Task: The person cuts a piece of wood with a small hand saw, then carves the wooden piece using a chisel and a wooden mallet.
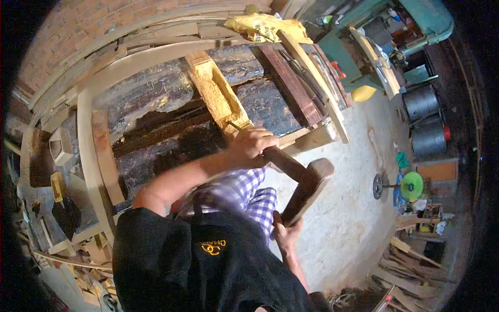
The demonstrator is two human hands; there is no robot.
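A light yellow wooden block [205, 78] with a long hollow cut into it lies across the dark, rough timbers of the bench. Over its near end, my left hand [254, 141] is closed around a chisel [285, 163]. The thin metal blade points into the near end of the hollow, and its brown wooden handle slants back toward the lower right. My right hand [287, 231] grips the lower end of a thick dark wooden mallet [310, 190]. The mallet's upper part is at the chisel handle's butt; whether they touch I cannot tell.
A reddish-brown beam [291, 86] and a pale board [314, 86] lie right of the block. Beyond the bench is a yellow sack [267, 28]. A green machine [426, 21], metal drums [421, 101] and a green fan [411, 186] stand at right. Wood scraps [93, 283] lie lower left.
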